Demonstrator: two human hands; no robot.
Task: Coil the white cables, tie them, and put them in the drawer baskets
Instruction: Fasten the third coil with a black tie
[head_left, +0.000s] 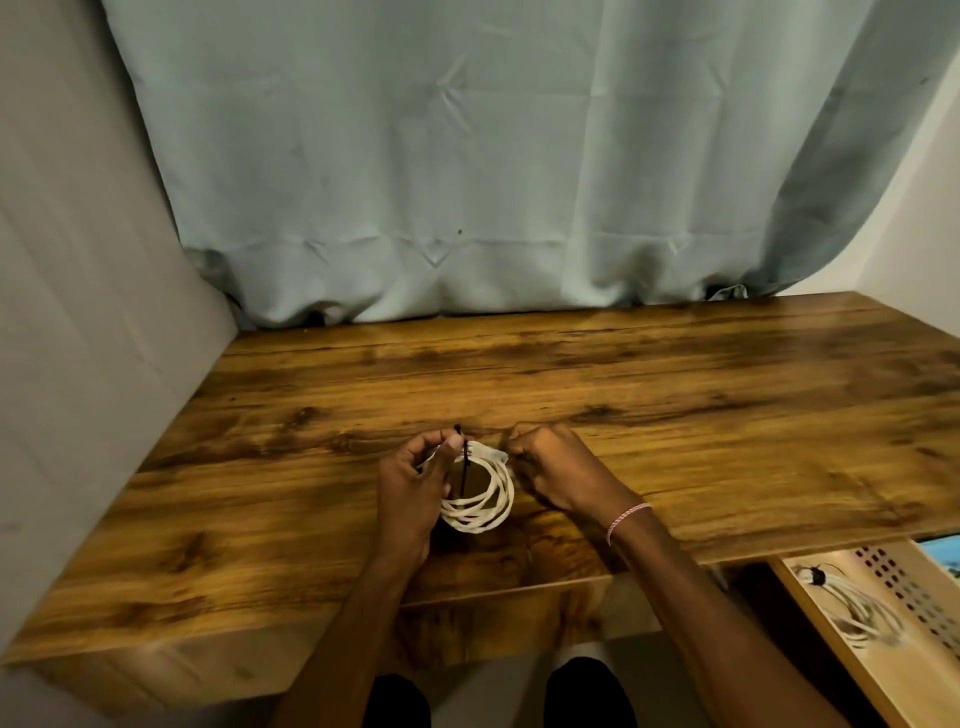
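Tying stage: white cable coil (485, 506) at the near middle of the desk (675, 395), left hand (413, 483) pinching loops and black tie (464, 465) together, likely against unwinding; right hand (553, 467) curled tight on the coil's opposite side, steadying it; second tied coil (862, 610) already in the drawer basket (901, 584)

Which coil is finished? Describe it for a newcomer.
Find the wooden desk; below its near right corner a pale drawer basket stands open. The tied coil lies inside it; the other coil is over the desk, gripped by the left hand and right hand.
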